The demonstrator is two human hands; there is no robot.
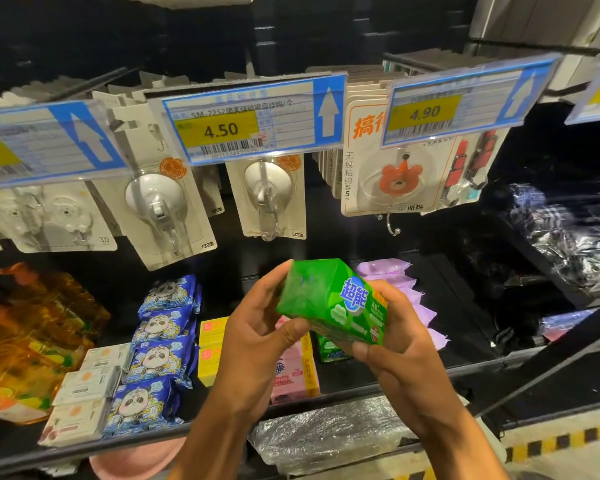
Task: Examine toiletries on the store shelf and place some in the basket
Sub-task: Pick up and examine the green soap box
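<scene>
A green soap pack (329, 299) with a blue logo is held up in front of the shelf, tilted to the right. My left hand (260, 327) grips its left end, thumb under the front edge. My right hand (392, 327) grips its right end from below and behind. On the dark shelf (378, 379) behind lie pink soap packs (293, 372), another green pack (329, 351), yellow boxes (210, 344), blue panda-print packs (160, 344) and purple packs (406, 292). No basket is in view.
Suction hooks on cards (160, 199) hang from pegs above, behind price tags reading 4.50 (222, 129) and 4.90 (426, 112). Orange refill pouches (25, 341) sit at the left and white boxes (84, 393) beside them. Plastic-wrapped goods (326, 434) lie on the lower shelf.
</scene>
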